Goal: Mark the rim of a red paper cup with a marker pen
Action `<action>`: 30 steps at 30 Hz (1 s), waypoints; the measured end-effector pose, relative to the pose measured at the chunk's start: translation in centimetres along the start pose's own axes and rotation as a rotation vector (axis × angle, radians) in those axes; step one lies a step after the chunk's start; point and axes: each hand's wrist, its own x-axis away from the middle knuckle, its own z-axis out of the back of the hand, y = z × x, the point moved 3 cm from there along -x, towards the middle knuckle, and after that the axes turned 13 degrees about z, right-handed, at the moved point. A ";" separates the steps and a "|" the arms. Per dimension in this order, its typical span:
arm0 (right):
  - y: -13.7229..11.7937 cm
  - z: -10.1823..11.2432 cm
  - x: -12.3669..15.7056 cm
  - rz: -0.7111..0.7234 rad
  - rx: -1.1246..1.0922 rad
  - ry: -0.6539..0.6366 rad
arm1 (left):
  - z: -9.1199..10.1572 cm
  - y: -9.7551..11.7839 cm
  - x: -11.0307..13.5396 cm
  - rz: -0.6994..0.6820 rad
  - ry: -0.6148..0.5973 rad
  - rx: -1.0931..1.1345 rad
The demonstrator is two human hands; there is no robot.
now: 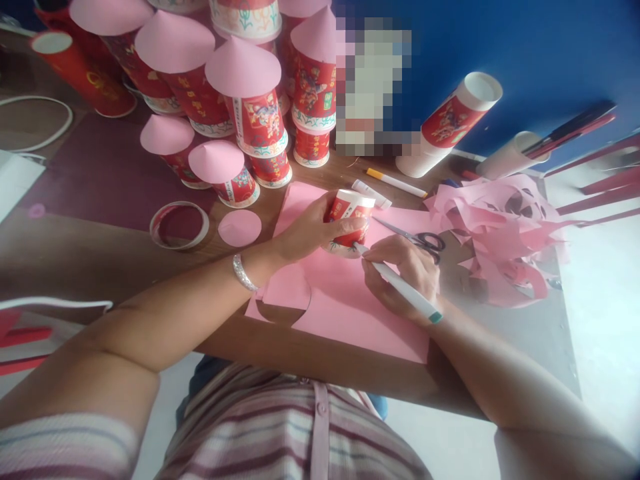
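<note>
My left hand is wrapped round a red-and-white paper cup that stands upside down on a pink sheet of paper. My right hand grips a white pen with a green end; its tip touches the paper at the cup's rim. A curved piece is cut out of the sheet's left edge. Scissors lie on the sheet just behind my right hand.
Several red cups with pink paper cones crowd the back of the table. A pink paper disc and a tape roll lie to the left. Pink scraps pile up at right. A marker and a glue stick lie behind the sheet.
</note>
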 end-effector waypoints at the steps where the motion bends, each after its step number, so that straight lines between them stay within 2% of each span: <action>1: 0.0 0.1 0.0 0.003 -0.009 0.014 | 0.0 0.0 0.0 0.007 0.001 0.009; 9: -0.4 0.3 0.0 -0.016 -0.107 -0.017 | -0.2 0.0 -0.1 0.003 -0.033 0.018; 24: -0.5 0.3 0.1 -0.020 -0.027 -0.058 | -0.2 0.2 0.0 -0.016 -0.047 0.005; 30: -0.3 0.1 -0.1 0.027 -0.018 -0.054 | 0.0 -0.1 0.1 0.012 0.028 -0.005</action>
